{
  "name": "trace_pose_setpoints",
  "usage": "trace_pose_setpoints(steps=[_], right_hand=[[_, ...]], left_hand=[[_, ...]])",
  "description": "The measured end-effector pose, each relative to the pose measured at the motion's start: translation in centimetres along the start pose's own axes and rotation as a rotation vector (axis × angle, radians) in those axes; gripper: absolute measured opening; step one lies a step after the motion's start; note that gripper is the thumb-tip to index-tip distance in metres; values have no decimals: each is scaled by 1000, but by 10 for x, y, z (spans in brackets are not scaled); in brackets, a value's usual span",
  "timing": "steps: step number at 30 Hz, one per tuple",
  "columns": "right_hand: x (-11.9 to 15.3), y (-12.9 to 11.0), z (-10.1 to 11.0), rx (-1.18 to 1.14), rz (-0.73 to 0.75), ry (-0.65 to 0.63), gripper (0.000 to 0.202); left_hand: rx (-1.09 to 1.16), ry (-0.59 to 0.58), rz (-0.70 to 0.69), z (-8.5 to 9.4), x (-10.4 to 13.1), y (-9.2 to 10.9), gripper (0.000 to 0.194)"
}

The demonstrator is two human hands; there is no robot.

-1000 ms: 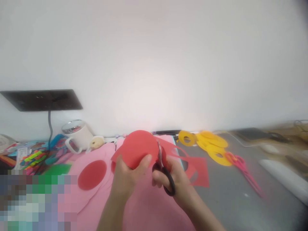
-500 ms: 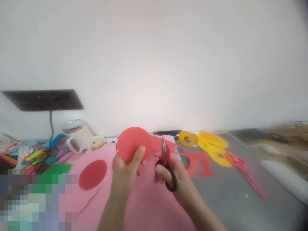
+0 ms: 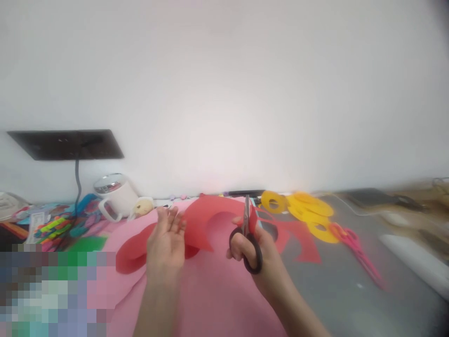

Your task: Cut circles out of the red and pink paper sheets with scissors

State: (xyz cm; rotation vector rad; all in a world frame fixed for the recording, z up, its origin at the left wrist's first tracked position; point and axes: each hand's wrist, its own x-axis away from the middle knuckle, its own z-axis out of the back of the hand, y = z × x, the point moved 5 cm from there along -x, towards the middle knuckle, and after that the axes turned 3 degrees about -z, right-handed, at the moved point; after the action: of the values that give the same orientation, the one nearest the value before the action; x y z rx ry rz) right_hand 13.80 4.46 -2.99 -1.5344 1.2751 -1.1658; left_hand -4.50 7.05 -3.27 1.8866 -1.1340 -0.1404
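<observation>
My left hand (image 3: 166, 241) is open, palm turned up and fingers apart, above red paper at the left of the pink paper (image 3: 217, 295). A red paper disc (image 3: 131, 252) shows beside that wrist, partly hidden by the hand. My right hand (image 3: 257, 250) grips black-handled scissors (image 3: 246, 217), blades pointing up and close together. Red paper shows right behind the blades; whether the fingers also pinch it I cannot tell. Between the hands is a red paper offcut (image 3: 196, 217) with a curved cut edge.
Yellow paper rings (image 3: 308, 206) and pink scissors (image 3: 361, 255) lie on the grey surface at the right, near more red scraps (image 3: 305, 243). A white lidded mug (image 3: 119, 199) and colourful small items (image 3: 52, 229) stand at the left. A cable (image 3: 77, 182) hangs from the wall plate (image 3: 66, 144).
My left hand has let go of the red disc, moved left and opened. A red offcut now shows between my hands. My right hand, with the scissors, has shifted slightly right.
</observation>
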Motion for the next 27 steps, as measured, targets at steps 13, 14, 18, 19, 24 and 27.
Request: trace_pose_setpoints(steps=[13,14,18,19,24,27], right_hand=[[-4,-7,10,-146,232,-5,3],[-3,-6,10,-161,243,-10,5],[0,-10,8,-179,305,-81,31],[0,-11,7,-180,322,-108,38],[-1,-14,1,-156,432,-231,47],[-2,-12,1,-190,459,-241,51]], left_hand=[[-1308,-927,-338,-28,39,-7,99],[-1293,-885,-469,-30,36,-8,85],[-1262,-665,-582,-29,24,-11,40],[-1234,-614,-585,-28,23,-9,32],[-1009,-346,-521,-20,22,7,40],[-806,-256,-311,-13,18,5,40]])
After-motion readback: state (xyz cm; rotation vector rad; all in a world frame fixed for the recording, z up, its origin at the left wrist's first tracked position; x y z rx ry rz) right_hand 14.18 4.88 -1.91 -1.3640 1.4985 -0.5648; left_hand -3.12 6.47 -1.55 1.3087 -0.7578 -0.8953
